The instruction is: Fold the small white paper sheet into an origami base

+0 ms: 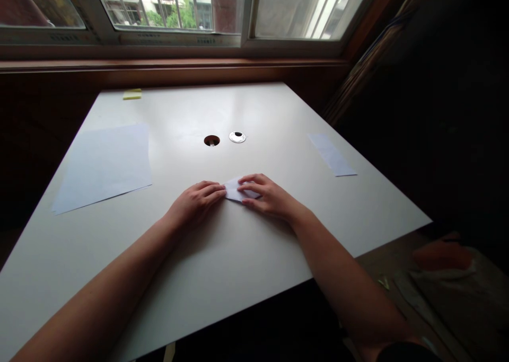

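Observation:
A small folded piece of white paper point(235, 189) lies flat near the middle of the white table point(222, 256). My left hand point(195, 201) rests palm down at the paper's left edge, its fingertips touching it. My right hand point(267, 194) lies on the paper's right part, with the fingers curled around it and pressing it to the table. Much of the paper is hidden under my right fingers.
A full white sheet point(104, 165) lies at the table's left, a narrow paper strip point(332, 154) at the right. A yellow sticky-note pad point(132, 94) sits at the far left corner. A round cable hole point(211, 140) and its cap point(237, 137) lie beyond the hands. A window runs behind.

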`<action>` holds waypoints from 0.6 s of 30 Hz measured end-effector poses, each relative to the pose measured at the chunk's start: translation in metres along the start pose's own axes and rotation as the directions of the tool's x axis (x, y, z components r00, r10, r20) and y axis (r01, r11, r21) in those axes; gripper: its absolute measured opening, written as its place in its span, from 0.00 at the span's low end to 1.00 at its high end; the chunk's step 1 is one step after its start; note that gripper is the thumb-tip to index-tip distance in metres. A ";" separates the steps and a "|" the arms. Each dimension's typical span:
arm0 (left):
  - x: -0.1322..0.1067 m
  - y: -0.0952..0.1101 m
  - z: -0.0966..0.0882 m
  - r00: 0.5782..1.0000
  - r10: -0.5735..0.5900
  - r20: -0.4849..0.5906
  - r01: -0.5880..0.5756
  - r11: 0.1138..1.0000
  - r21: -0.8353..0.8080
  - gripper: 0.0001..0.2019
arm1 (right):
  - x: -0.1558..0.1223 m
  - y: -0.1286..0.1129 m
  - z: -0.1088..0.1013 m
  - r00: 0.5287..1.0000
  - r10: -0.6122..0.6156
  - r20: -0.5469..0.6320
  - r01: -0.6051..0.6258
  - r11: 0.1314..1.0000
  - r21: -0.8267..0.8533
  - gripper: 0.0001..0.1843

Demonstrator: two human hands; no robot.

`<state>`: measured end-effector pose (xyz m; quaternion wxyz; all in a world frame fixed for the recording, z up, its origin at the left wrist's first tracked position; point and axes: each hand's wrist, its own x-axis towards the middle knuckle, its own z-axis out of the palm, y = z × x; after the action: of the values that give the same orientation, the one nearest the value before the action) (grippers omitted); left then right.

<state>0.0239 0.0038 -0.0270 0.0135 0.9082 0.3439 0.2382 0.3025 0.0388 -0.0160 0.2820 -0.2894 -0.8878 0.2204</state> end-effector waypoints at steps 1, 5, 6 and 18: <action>0.000 0.000 -0.001 1.000 -0.011 -0.005 0.011 1.000 0.000 0.15 | -0.001 0.000 0.001 1.000 0.007 0.019 -0.007 1.000 0.005 0.18; 0.002 0.003 -0.003 1.000 -0.014 -0.012 0.015 0.999 0.029 0.15 | -0.001 -0.001 0.002 0.999 0.010 0.045 -0.012 0.999 0.049 0.24; 0.002 0.004 -0.004 1.000 -0.004 -0.014 0.004 0.999 0.046 0.15 | -0.001 -0.002 0.003 0.999 0.002 0.050 -0.005 0.998 0.057 0.25; 0.002 0.006 -0.004 0.990 0.019 -0.143 -0.009 0.998 0.067 0.16 | 0.005 -0.011 0.011 0.977 -0.203 -0.061 0.195 0.974 -0.114 0.20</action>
<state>0.0268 0.0001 -0.0213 -0.0431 0.8910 0.3453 0.2916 0.2878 0.0314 -0.0160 0.3188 -0.2217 -0.9120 0.1324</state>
